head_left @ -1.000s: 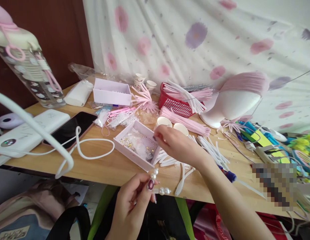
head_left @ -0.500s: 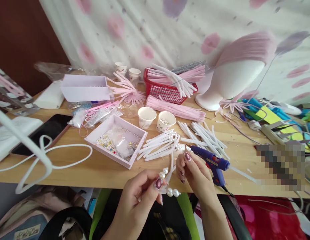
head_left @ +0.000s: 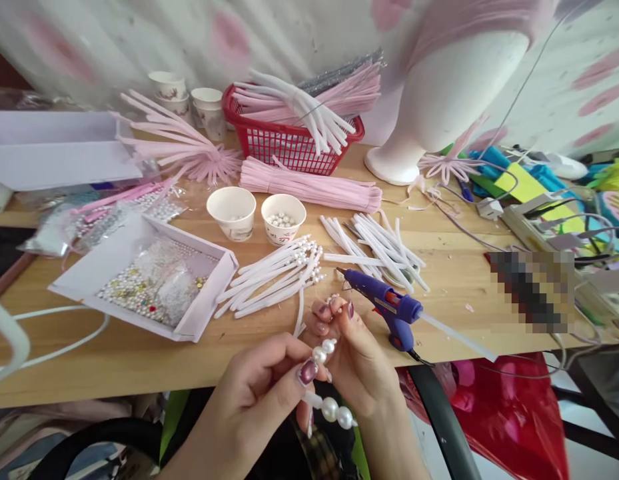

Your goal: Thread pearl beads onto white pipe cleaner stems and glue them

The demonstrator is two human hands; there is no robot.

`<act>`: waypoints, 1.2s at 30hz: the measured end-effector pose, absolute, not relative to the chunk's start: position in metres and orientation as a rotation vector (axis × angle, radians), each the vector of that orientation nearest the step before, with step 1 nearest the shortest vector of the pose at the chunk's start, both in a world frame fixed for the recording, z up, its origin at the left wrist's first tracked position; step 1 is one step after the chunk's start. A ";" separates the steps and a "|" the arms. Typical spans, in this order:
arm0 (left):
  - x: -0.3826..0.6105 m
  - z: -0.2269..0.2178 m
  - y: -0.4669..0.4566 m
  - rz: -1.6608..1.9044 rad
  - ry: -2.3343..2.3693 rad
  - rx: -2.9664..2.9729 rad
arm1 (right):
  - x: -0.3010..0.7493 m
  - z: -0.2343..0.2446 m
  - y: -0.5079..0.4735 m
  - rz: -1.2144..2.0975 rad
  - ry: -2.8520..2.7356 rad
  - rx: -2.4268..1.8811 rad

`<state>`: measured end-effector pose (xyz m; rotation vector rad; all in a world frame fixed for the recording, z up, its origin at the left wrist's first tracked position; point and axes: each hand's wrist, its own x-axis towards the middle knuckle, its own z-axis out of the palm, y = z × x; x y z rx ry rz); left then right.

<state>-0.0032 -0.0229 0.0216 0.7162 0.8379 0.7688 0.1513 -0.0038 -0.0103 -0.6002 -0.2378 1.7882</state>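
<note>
My left hand pinches a white pipe-cleaner piece tipped with pearls at the table's near edge. My right hand is closed just behind it, fingertips pinched on a small bead near the piece's upper pearls. A purple glue gun lies on the table right of my hands. A bundle of pearl-tipped white stems lies just beyond them. Two paper cups holding pearls stand behind that bundle.
A lilac tray of gems and beads sits at left. A red basket of pink and white pipe cleaners, a pink bundle, loose white stems and a white mannequin head stand behind. Cables and tools clutter the right.
My right hand came back from the lilac tray to the pearl piece in my left hand. The view dropped lower and closer to the table.
</note>
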 end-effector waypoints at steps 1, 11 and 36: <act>-0.003 0.022 -0.022 0.768 0.838 0.720 | 0.152 -0.010 -0.004 1.805 -0.234 -0.585; -0.004 0.013 -0.013 0.754 0.789 0.825 | 0.146 -0.012 -0.001 1.835 -0.203 -0.624; 0.004 0.002 -0.012 0.819 0.744 0.726 | 0.136 -0.023 -0.005 1.703 -0.185 -0.656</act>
